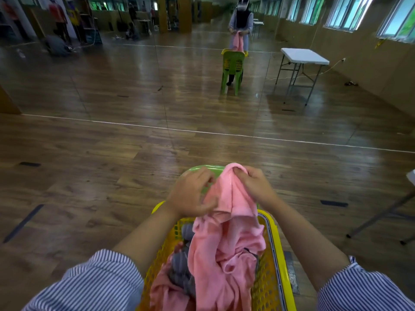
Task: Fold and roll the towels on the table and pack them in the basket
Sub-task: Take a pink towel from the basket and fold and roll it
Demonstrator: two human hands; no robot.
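Two hands are up in front of you, and both hold one pink towel (226, 234). Your right hand (258, 187) has its fingers curled round the top edge of the towel. Your left hand (193, 194) pinches the cloth just beside it, lower down. The towel hangs from your hands down into the yellow basket (278, 254), where its bottom part lies in a heap. Gray cloth (182, 270) sits in the basket under the pink, maybe another towel, but it is too bunched up to tell. A green chair back (197, 169) shows just behind your hands. Your sleeves (94, 286) have blue and white stripes. Far ahead is a big wall mirror (157, 63), and in it you can see a white folding table (303, 56).
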